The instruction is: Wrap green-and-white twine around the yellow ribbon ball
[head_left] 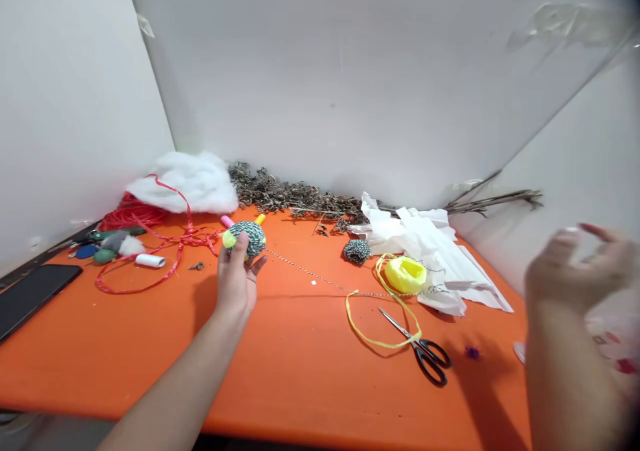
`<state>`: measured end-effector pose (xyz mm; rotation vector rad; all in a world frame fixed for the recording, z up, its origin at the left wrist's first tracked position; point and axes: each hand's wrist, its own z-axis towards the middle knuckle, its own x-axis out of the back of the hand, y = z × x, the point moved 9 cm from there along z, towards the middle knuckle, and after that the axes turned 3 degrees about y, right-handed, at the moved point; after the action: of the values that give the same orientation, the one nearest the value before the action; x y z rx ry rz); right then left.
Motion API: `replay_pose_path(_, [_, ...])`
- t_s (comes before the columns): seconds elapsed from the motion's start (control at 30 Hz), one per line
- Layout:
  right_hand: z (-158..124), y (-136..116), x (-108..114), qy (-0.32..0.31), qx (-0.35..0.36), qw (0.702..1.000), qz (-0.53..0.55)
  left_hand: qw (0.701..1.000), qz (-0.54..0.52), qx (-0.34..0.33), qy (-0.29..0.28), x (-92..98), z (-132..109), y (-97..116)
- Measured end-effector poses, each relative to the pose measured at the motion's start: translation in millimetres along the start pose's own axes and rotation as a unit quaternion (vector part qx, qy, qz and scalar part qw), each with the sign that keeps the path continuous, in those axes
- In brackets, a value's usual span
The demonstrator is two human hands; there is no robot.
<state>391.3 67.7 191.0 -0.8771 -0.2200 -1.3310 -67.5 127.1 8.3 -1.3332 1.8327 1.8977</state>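
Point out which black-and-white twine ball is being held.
The larger twine ball, gripped by the left hand, with coloured tips poking out. The smaller twine ball lies untouched on the orange table.

A small craft corner; an orange table [300,371] boxed in by plain white boards [350,71]; strewn on it are scissors [423,347], red ribbon [150,237], white stuffing [190,181], dried twigs [290,197], yellow cord [405,274], crumpled white paper [435,244]; a twine-wrapped ball [253,236] is in the making.
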Motion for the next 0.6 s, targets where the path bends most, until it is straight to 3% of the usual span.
replay_pose_path(0.03, [-6.9, -5.4, -8.8, 0.043, -0.029, 0.998, 0.039, 1.0, 0.007, -0.001, -0.012, -2.5, -1.9, -1.3])
replay_pose_path(0.07, [-15.8, -22.0, -31.0, 0.02, -0.02, 0.998, 0.062, 1.0, 0.014, 0.0, -0.024, -5.1, -3.8, -2.9])
replay_pose_path(0.17, [-63.6, -106.4, -115.1, -0.162, 0.077, 0.975, 0.132, 0.997, 0.043, 0.008, -0.069, -12.8, -9.1, -8.7])
replay_pose_path(0.2, [-86.2, -138.5, -140.0, -0.235, 0.119, 0.951, 0.159, 0.995, 0.055, 0.01, -0.084, -15.1, -10.3, -10.3])
replay_pose_path(0.23, [-114.3, -171.1, -163.9, -0.342, 0.166, 0.902, 0.205, 0.993, 0.067, 0.009, -0.096, -16.6, -10.7, -11.4])
replay_pose_path(0.27, [-138.8, -196.1, -179.3, -0.424, 0.193, 0.851, 0.244, 0.992, 0.077, 0.007, -0.103, -17.4, -10.4, -11.7])
replay_pose_path(0.3, [-153.3, -209.9, -188.8, -0.47, 0.187, 0.82, 0.267, 0.991, 0.086, 0.002, -0.105, -17.2, -9.2, -11.4])
replay_pose_path(0.37, [-160.0, -217.0, -196.0, -0.5, 0.159, 0.803, 0.282, 0.99, 0.101, -0.011, -0.099, -15.5, -5.7, -9.6])
replay_pose_path(0.5, [-139.0, -195.9, -186.3, -0.473, 0.133, 0.828, 0.27, 0.987, 0.121, -0.019, -0.103, -16.9, -5.6, -9.9])
replay_pose_path(0.6, [-145.8, -191.8, -189.0, -0.488, 0.154, 0.822, 0.251, 0.984, 0.125, -0.006, -0.129, -22.6, -14.5, -14.6])
